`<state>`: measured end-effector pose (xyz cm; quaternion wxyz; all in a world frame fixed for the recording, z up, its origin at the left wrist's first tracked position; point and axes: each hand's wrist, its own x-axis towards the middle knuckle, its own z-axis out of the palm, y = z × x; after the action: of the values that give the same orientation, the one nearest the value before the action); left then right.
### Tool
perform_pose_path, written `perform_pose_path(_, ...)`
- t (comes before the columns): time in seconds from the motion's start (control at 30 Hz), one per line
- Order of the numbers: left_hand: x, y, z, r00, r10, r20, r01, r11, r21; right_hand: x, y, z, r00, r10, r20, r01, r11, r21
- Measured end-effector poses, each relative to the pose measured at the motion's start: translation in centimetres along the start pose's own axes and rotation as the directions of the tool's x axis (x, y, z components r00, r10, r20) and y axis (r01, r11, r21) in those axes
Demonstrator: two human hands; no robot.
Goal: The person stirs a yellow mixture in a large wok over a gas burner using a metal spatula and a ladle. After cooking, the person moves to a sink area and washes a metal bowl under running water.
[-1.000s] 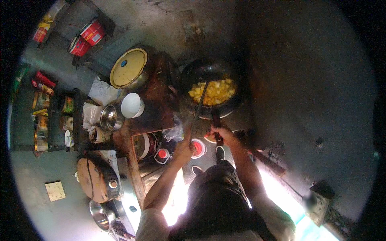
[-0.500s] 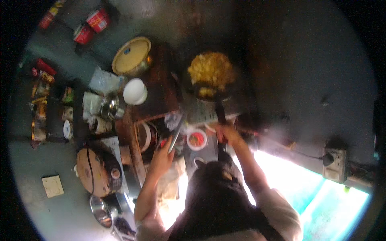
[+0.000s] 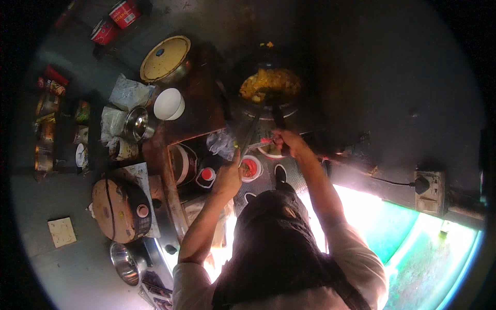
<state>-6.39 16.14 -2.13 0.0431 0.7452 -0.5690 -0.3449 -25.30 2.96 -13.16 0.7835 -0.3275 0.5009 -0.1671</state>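
A dark wok [image 3: 248,110] stands ahead of me, with chunky yellow-brown food [image 3: 271,82] inside it. My right hand [image 3: 288,142] is closed around the wok's dark handle [image 3: 278,118]. My left hand [image 3: 227,179] grips a long-handled metal cooking utensil [image 3: 249,134]. The utensil slants up toward the wok's near rim; I cannot make out its head. A few yellow bits [image 3: 266,44] show beyond the wok's far edge. Below the hands sits a white tub [image 3: 259,173] with red and brown contents.
To the left, a wooden counter [image 3: 199,132] bears a white bowl [image 3: 169,104] and a lidded pot [image 3: 165,59]. A rice cooker [image 3: 116,211] and a steel bowl [image 3: 125,264] stand nearer me. At right, a cable runs to a wall socket [image 3: 430,192].
My left hand has moved forward and right with the utensil, toward the wok. My right hand has shifted slightly up. The food has drawn together lower in the wok.
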Motion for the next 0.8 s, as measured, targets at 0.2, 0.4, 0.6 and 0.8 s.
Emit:
perform_pose_path(0.2,-3.4,-3.6,-0.4,0.899,0.289,-0.328,-0.268,0.957,0.107,-5.8,-1.4,2.2,0.995,-0.089,0.039,0.095,0.977,-0.188)
perform_pose_path(0.4,-5.9,-3.1,-4.0,0.952,0.149,-0.267,-0.200,0.964,-0.175,-6.0,-0.8,1.1,0.984,-0.170,-0.061,0.164,0.981,-0.100)
perform_pose_path(0.6,4.5,-2.5,-5.8,0.867,0.294,-0.402,-0.376,0.916,-0.141,0.9,-2.1,-0.9,0.990,-0.138,-0.008,0.137,0.988,-0.078)
perform_pose_path(0.8,18.3,-1.5,-0.2,0.777,0.372,-0.508,-0.325,0.928,0.184,6.6,-3.0,-2.3,0.985,-0.112,0.128,0.102,0.991,0.082)
